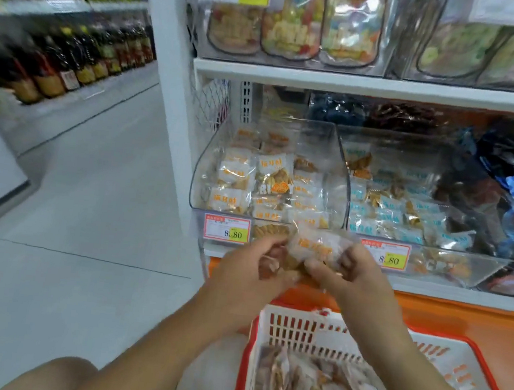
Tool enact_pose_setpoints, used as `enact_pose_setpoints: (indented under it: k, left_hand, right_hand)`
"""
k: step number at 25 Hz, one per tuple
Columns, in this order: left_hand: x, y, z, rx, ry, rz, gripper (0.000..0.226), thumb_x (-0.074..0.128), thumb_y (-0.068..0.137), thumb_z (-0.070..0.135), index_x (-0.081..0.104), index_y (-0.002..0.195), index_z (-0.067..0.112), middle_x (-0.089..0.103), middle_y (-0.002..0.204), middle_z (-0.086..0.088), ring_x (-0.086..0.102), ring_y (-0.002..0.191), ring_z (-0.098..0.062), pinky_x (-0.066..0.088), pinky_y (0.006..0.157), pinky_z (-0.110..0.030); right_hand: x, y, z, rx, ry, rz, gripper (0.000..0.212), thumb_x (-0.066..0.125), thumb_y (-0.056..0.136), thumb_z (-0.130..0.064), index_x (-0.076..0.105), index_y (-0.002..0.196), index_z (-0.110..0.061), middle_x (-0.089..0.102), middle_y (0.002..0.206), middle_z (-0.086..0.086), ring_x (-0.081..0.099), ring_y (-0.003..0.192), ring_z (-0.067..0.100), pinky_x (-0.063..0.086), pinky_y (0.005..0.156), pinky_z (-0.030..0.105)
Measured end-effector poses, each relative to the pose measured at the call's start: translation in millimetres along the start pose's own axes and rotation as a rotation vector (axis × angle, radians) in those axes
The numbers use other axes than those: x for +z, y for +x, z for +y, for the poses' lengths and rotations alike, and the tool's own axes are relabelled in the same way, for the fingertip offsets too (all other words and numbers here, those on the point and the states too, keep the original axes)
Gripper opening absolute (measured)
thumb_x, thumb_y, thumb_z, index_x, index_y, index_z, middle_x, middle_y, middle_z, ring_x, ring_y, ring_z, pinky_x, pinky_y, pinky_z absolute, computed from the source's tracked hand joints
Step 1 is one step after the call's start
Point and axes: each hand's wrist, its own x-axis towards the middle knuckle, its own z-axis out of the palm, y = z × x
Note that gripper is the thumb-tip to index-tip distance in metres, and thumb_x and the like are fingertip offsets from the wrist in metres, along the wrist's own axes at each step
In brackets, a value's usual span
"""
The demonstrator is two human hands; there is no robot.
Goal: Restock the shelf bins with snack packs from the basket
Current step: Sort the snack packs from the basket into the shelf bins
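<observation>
Both hands, left hand [249, 266] and right hand [352, 274], grip one snack pack [315, 248] below the part-filled bin [270, 177]; basket [442, 354] holds many packs, so restocking remains unfinished.

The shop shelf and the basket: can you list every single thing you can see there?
Orange-print snack packs: many, white and orange, left clear bin.
Blue-print snack packs: many, white and blue, next bin right.
Dark blue packs: several, far right bin.
Price tags: two, red and yellow, bin fronts.
Jar-shaped bags: several, colourful, upper shelf.
Bottles: many, dark, far left shelves.
Basket: one, white and red, holds packs.
Held pack: one, orange print.
Left hand, right hand: gripping it together.
</observation>
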Motion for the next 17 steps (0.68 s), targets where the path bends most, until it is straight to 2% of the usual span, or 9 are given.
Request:
enact_pose_setpoints:
  k: [1, 3, 4, 6, 8, 10, 14, 15, 17]
  left_hand:
    - [-20, 7, 4, 0.056, 0.038, 0.087, 0.041, 0.069, 0.088, 0.032, 0.05, 0.12, 0.049, 0.059, 0.107, 0.03, 0.055, 0.098, 0.018, 0.047, 0.081, -0.008]
    - [-54, 19, -2, 0.135, 0.13, 0.315, 0.042, 0.069, 0.088, 0.03, 0.055, 0.127, 0.039, 0.057, 0.117, 0.021, 0.057, 0.104, 0.007, 0.048, 0.089, -0.018]
    - [-68, 24, -11, 0.138, 0.193, 0.419, 0.045, 0.069, 0.088, 0.028, 0.056, 0.131, 0.033, 0.055, 0.12, 0.015, 0.057, 0.105, 0.0, 0.049, 0.091, -0.024]
    - [-88, 29, -33, 0.066, 0.258, 0.517, 0.052, 0.072, 0.086, 0.028, 0.054, 0.134, 0.026, 0.051, 0.123, 0.008, 0.057, 0.106, -0.008, 0.05, 0.093, -0.031]
    - [-96, 33, -46, -0.022, 0.26, 0.498, 0.059, 0.073, 0.084, 0.031, 0.05, 0.138, 0.025, 0.048, 0.125, 0.007, 0.055, 0.106, -0.007, 0.05, 0.095, -0.033]
    - [-97, 36, -50, -0.038, 0.276, 0.456, 0.064, 0.074, 0.083, 0.032, 0.046, 0.14, 0.026, 0.046, 0.125, 0.009, 0.053, 0.107, -0.005, 0.05, 0.096, -0.031]
    - [-103, 46, -57, -0.041, 0.248, 0.466, 0.059, 0.077, 0.081, 0.028, 0.05, 0.134, 0.029, 0.046, 0.117, 0.015, 0.053, 0.101, -0.001, 0.05, 0.09, -0.025]
    - [-103, 47, -60, -0.046, 0.249, 0.468, 0.058, 0.077, 0.081, 0.026, 0.05, 0.132, 0.03, 0.047, 0.115, 0.015, 0.053, 0.099, 0.0, 0.051, 0.088, -0.025]
    - [-101, 49, -64, -0.053, 0.244, 0.474, 0.055, 0.078, 0.08, 0.023, 0.051, 0.128, 0.03, 0.05, 0.113, 0.013, 0.054, 0.098, -0.002, 0.051, 0.086, -0.024]
  right_hand:
    - [8, 15, -18, -0.049, -0.033, 0.024, 0.016, 0.072, 0.085, -0.024, 0.062, 0.098, -0.023, 0.073, 0.085, -0.009, 0.069, 0.08, 0.006, 0.054, 0.069, 0.026]
    - [21, 47, -44, -0.12, -0.019, 0.082, 0.018, 0.072, 0.086, -0.026, 0.06, 0.097, -0.018, 0.071, 0.088, -0.004, 0.069, 0.078, 0.009, 0.055, 0.064, 0.024]
    - [28, 65, -52, -0.131, -0.046, 0.104, 0.022, 0.072, 0.086, -0.027, 0.058, 0.096, -0.014, 0.068, 0.087, 0.0, 0.066, 0.076, 0.011, 0.052, 0.061, 0.023]
    - [40, 99, -57, -0.099, -0.204, 0.132, 0.03, 0.072, 0.086, -0.032, 0.052, 0.091, -0.011, 0.061, 0.085, 0.006, 0.057, 0.072, 0.016, 0.045, 0.059, 0.029]
    - [49, 131, -50, -0.002, -0.351, 0.114, 0.029, 0.072, 0.086, -0.032, 0.054, 0.096, -0.012, 0.064, 0.093, 0.004, 0.057, 0.075, 0.016, 0.044, 0.061, 0.031]
    - [56, 151, -38, 0.129, -0.381, 0.017, 0.031, 0.073, 0.085, -0.03, 0.058, 0.105, -0.011, 0.067, 0.101, 0.005, 0.06, 0.082, 0.018, 0.047, 0.067, 0.03]
    - [71, 171, -35, 0.237, -0.453, -0.07, 0.024, 0.075, 0.084, -0.029, 0.055, 0.08, -0.016, 0.064, 0.082, 0.001, 0.059, 0.068, 0.013, 0.046, 0.058, 0.026]
    - [73, 173, -35, 0.241, -0.491, -0.061, 0.026, 0.075, 0.084, -0.032, 0.055, 0.08, -0.015, 0.064, 0.082, 0.002, 0.061, 0.071, 0.016, 0.05, 0.063, 0.029]
    - [75, 175, -32, 0.226, -0.581, -0.005, 0.038, 0.076, 0.081, -0.037, 0.055, 0.094, -0.008, 0.064, 0.086, 0.004, 0.064, 0.085, 0.023, 0.053, 0.079, 0.036]
